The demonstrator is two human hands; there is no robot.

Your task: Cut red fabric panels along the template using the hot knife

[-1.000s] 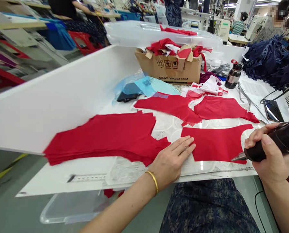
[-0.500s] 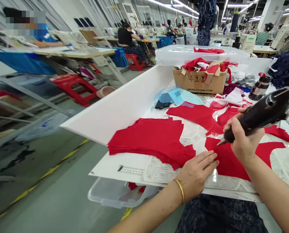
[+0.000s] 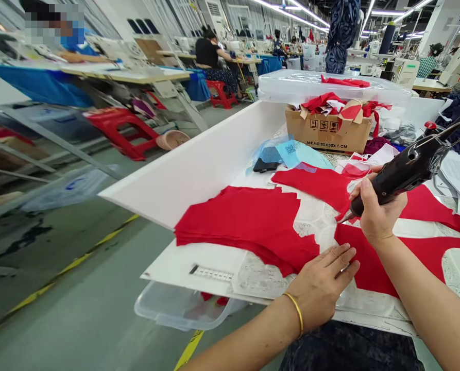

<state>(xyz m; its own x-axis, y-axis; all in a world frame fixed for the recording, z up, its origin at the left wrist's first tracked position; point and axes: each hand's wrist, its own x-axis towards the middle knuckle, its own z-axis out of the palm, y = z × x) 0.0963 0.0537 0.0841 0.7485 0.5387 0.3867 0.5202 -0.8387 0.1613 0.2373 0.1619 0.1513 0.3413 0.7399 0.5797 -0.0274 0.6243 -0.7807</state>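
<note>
My right hand (image 3: 378, 211) is closed around a black handheld power tool (image 3: 405, 167) with a pointed metal tip and a cable at its upper end. The tip points down and left, at the upper left corner of a red fabric piece (image 3: 399, 257); whether it touches the cloth I cannot tell. My left hand (image 3: 324, 281), with a gold bangle at the wrist, lies flat with fingers stretched at that piece's left edge. Left of it lies a stack of red fabric pieces (image 3: 241, 221). Another red piece (image 3: 314, 180) lies beyond the tip.
A cardboard box (image 3: 328, 131) of red and white scraps stands at the back. Near it are a light blue sheet (image 3: 305, 154) and a black phone-like object (image 3: 266, 165). A white board (image 3: 199, 159) walls the table's left side. Below the edge hangs a clear plastic bin (image 3: 175, 309).
The tool in my right hand has moved up and left, from over the red piece to its corner. My left hand stays flat beside the piece. The whole view has shifted slightly.
</note>
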